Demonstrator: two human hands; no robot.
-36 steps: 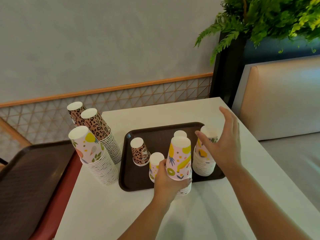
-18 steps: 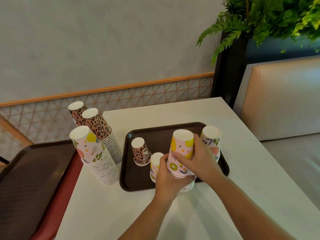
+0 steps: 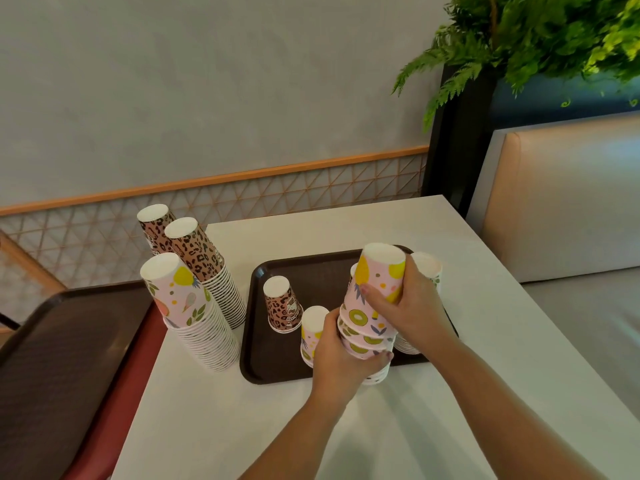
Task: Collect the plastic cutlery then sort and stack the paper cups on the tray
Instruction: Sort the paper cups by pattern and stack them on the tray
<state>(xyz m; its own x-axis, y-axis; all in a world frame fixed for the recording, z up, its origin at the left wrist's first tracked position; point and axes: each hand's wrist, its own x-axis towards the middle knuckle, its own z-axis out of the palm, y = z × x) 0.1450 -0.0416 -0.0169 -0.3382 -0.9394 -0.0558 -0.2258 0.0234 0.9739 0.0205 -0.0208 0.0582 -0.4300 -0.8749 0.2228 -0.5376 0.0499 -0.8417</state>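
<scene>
A person's two bare hands work over a dark brown tray on a white table. The left hand, at about 6 o'clock on the tray, wraps its fingers round the lower part of a short stack of upside-down pink fruit-print cups. The right hand comes in from 4 o'clock and curls round the top fruit-print cup, which stands raised and slightly tilted above the nested cups beneath it.

On the tray, at 9 o'clock from the held stack, stands a single upturned leopard-print cup, and just beside the left hand another fruit-print cup. Behind the right hand, at 2 o'clock, a further stack of pale printed cups is partly hidden.

Off the tray, at 9 o'clock on the table's edge, stand three tall leaning stacks: a fruit-print stack in front and two leopard-print stacks behind. A second dark tray lies further left. A green fern hangs at 1 o'clock.
</scene>
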